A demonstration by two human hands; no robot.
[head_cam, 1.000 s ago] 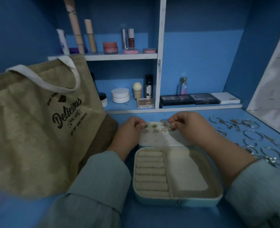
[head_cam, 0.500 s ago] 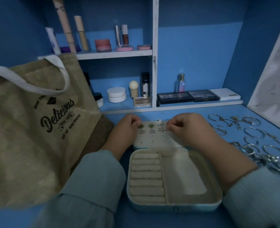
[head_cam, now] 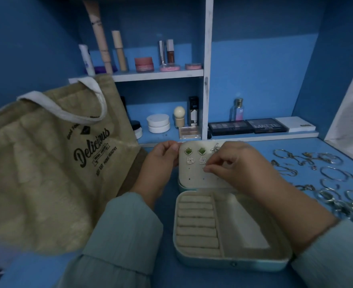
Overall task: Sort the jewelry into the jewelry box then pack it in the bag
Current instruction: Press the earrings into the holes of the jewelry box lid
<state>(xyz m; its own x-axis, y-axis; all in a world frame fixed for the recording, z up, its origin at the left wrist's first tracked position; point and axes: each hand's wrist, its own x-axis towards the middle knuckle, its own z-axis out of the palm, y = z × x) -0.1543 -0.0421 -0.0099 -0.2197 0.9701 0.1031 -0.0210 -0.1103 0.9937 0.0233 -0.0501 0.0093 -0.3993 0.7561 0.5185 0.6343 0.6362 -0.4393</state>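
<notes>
Right hand dropped lower on lid panel, fingertips pinched.

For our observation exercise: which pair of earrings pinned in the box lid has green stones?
The top-row pair, diamond-shaped with green centres, directly above the silver triangular pair, which shows no green.

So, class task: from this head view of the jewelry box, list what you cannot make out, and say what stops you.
1. Earring panel, right part: hidden behind the right hand.
2. What the right hand's fingertips pinch: too small.
3. Left hand fingertips at the panel's edge: what they hold is hidden.
4. Bracelets: blurred and cut off by the right edge.
5. Bag: contents hidden by its own cloth.
</notes>
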